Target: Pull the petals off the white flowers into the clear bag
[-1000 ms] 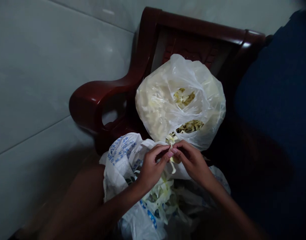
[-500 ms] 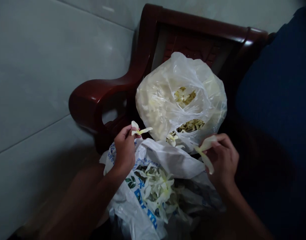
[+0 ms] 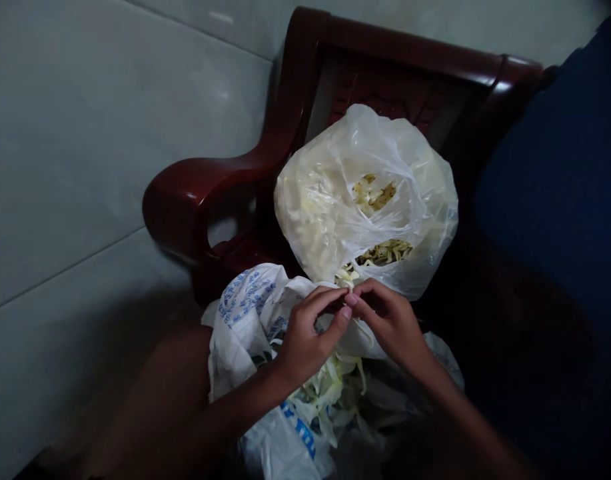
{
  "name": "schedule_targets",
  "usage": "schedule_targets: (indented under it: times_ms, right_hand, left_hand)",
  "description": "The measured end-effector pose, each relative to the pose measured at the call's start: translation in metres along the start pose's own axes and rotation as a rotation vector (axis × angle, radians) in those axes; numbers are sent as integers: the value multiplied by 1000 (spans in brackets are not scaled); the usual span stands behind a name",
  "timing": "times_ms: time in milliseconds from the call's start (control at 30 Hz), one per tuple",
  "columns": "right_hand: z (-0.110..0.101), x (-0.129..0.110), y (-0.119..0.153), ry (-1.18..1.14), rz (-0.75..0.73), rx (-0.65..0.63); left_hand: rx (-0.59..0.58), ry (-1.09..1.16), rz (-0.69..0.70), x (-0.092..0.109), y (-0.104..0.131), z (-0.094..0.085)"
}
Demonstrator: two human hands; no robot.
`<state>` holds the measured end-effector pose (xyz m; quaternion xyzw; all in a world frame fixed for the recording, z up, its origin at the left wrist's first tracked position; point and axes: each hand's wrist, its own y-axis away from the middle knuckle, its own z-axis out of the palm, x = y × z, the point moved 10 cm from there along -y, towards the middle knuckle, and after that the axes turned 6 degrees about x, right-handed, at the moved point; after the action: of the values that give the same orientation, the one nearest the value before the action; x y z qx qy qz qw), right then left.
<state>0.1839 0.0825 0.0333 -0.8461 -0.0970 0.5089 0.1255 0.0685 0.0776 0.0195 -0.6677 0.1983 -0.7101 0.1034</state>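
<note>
My left hand (image 3: pixel 310 330) and my right hand (image 3: pixel 392 323) meet fingertip to fingertip, both closed in a pinch. Between them is a white flower, mostly hidden by the fingers; a pale petal (image 3: pixel 364 331) hangs below my right hand. Just beneath lies an open white plastic bag (image 3: pixel 245 300) with blue print, holding loose white flowers (image 3: pixel 328 393). Behind the fingertips stands a fuller translucent plastic bag (image 3: pixel 315 193), with yellowish-white flowers (image 3: pixel 385 252) showing through its gaps. Another pale flower (image 3: pixel 347 275) shows at its front edge.
The bags are at a dark red wooden chair with a curved armrest (image 3: pixel 185 190) on the left and a backrest (image 3: pixel 410 40) behind. Grey tiled surface (image 3: pixel 110 133) fills the left side. A dark blue shape (image 3: pixel 555 167) stands at the right.
My hands were apart, each holding a white flower; they have come together over the printed bag, left hand moving right and right hand moving left. The view has shifted slightly.
</note>
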Motion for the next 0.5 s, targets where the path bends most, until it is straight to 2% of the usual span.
schedule_targets:
  times_ms: [100,333,433,500]
  right_hand:
    - [1,3,-1,-33,9,-31]
    - [6,-5,1,30,-43,-89]
    - [9,-11,3,46,-67,-114]
    - [7,-14,5,15,-74,-95]
  left_hand:
    - [42,33,-69,-11,-2,-5]
    - [40,38,-76,-10,0,-1]
    - [62,68,-133,-17,-1,-3]
    - [110,103,-198,-26,-4,-11]
